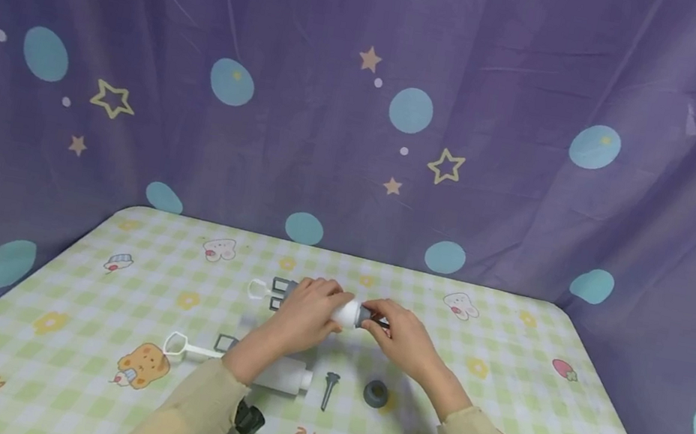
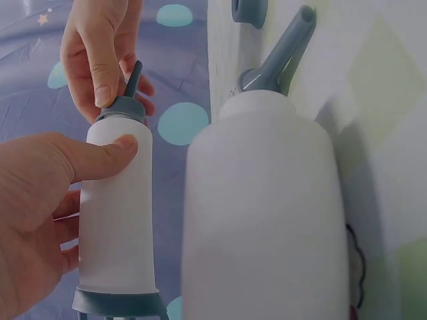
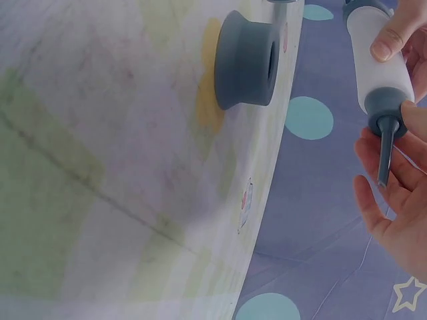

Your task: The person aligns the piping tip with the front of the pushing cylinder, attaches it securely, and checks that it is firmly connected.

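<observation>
A white piping syringe (image 1: 346, 314) is held level above the table. My left hand (image 1: 309, 309) grips its barrel (image 2: 117, 220), thumb along the near side. At the barrel's right end, my right hand (image 1: 400, 335) pinches the grey screw cap (image 3: 387, 103) between thumb and fingers. A slim grey nozzle (image 3: 385, 153) sticks out through that cap. Grey finger loops (image 1: 279, 285) and a white plunger ring stand out beyond my left hand. Below lies a second white syringe (image 1: 285, 375), partly covered by my left forearm.
A loose grey nozzle (image 1: 328, 392) and a grey ring-shaped cap (image 1: 374, 403) lie on the table near the second syringe's tip. The second syringe's white plunger rod (image 1: 200, 351) extends left. A checked cloth covers the table; a purple curtain (image 1: 304, 149) hangs behind.
</observation>
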`<state>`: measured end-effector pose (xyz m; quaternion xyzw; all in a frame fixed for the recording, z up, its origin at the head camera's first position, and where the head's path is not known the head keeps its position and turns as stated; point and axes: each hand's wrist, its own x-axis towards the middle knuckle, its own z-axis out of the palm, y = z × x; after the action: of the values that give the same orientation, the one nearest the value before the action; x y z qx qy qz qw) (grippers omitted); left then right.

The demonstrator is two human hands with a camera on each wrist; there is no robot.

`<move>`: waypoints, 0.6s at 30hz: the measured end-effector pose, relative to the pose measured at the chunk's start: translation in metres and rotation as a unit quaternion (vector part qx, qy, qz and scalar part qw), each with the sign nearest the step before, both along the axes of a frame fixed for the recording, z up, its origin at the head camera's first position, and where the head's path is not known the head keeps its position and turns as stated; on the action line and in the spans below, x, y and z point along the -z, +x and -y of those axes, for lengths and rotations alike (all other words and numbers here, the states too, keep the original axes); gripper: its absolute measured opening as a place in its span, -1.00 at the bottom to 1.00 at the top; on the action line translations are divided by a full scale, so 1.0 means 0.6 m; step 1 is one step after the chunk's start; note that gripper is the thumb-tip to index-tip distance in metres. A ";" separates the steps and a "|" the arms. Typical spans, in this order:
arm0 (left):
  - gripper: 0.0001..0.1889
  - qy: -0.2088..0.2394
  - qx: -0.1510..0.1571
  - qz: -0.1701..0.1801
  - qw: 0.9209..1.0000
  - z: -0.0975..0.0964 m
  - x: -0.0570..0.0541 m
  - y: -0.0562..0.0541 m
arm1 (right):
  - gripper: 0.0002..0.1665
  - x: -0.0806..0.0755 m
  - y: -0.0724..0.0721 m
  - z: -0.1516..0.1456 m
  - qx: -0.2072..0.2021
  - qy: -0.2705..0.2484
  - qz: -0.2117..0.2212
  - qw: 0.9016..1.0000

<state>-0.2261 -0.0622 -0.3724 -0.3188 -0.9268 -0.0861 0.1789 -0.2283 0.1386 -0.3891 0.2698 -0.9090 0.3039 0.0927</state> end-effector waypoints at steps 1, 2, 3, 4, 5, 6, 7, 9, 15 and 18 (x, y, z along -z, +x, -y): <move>-0.49 0.002 0.000 0.003 1.000 0.000 0.001 0.000 | -0.63 0.001 0.000 0.000 0.001 -0.001 0.004 1.000; -0.49 0.003 -0.001 0.008 1.000 0.000 0.002 0.000 | -0.61 0.002 0.000 0.000 0.001 -0.002 0.008 1.000; -0.49 0.003 -0.003 0.012 1.000 0.000 0.003 0.000 | -0.60 0.002 0.000 0.000 0.002 -0.001 0.011 1.000; -0.49 0.004 -0.004 0.015 1.000 -0.001 0.003 0.000 | -0.58 0.002 0.000 0.000 0.003 0.001 0.012 1.000; -0.49 0.005 -0.006 0.018 1.000 -0.001 0.004 0.000 | -0.55 0.002 -0.001 0.000 0.003 0.005 0.010 1.000; -0.49 0.004 -0.007 0.019 1.000 -0.001 0.004 -0.001 | -0.53 0.002 -0.001 0.000 0.003 0.008 0.007 1.000; -0.49 0.003 -0.009 0.019 1.000 -0.001 0.005 -0.001 | -0.52 0.002 -0.001 0.000 0.003 0.010 0.004 1.000; -0.49 0.004 -0.009 0.017 1.000 -0.002 0.006 -0.002 | -0.51 0.003 -0.002 -0.001 0.002 0.011 -0.001 1.000; -0.49 0.017 -0.001 0.019 1.000 -0.003 0.011 -0.003 | -0.60 0.007 -0.002 -0.005 -0.003 -0.002 0.009 1.000; -0.49 0.013 -0.005 0.019 1.000 -0.004 0.012 -0.004 | -0.61 0.007 -0.002 -0.007 -0.007 0.000 0.015 1.000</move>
<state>-0.2284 -0.0598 -0.3798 -0.3102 -0.9304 -0.1028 0.1660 -0.2297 0.1427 -0.3934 0.2712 -0.9086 0.3084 0.0766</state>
